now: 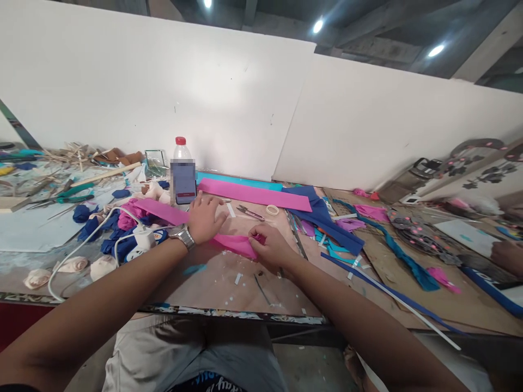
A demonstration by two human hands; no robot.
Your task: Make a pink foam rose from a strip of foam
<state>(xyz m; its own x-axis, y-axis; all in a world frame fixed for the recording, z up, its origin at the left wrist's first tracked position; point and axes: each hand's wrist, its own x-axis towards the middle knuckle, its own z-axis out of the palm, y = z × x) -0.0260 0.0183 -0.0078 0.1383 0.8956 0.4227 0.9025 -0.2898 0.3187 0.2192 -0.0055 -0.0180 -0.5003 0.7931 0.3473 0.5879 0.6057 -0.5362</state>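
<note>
A pink crepe paper strip (235,245) runs across the table between my hands. My right hand (267,245) pinches its right end between thumb and fingers. My left hand (205,219), with a watch at the wrist, rests on the strip with fingers spread out flat. More of the pink paper (161,210) stretches leftward behind my left wrist. Just beyond my hands lie small thread snips (250,213) and a roll of tape (272,210). A wide folded pink strip (253,194) lies behind them.
A phone (184,182) leans on a red-capped bottle (180,142). To the left are a white charger with cable (144,238), blue and cream paper flowers (104,267), and pliers (67,196). Blue paper (327,218) and a thin white stick (408,302) lie right. Another person's hand (506,256) shows far right.
</note>
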